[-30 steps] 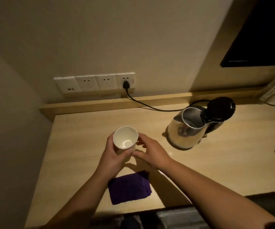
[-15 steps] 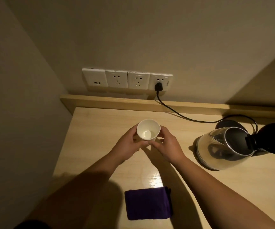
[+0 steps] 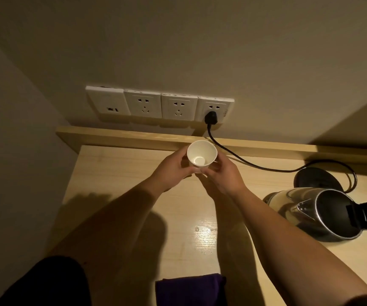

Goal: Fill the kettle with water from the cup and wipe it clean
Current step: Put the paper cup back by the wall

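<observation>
While both our left hand (image 3: 173,171) and right hand (image 3: 221,176) clamp the cup (image 3: 202,153) frame centre, kettle (image 3: 317,214) sits lower right; a hurried tilt could spill onto sockets (image 3: 159,104).

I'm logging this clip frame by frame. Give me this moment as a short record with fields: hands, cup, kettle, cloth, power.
hands: left hand and right hand both grip the cup
cup: white paper cup, held above the desk, upright
kettle: steel kettle at right, lid open, off its black base
cloth: purple cloth at near edge, untouched
power: black plug in rightmost socket
</observation>
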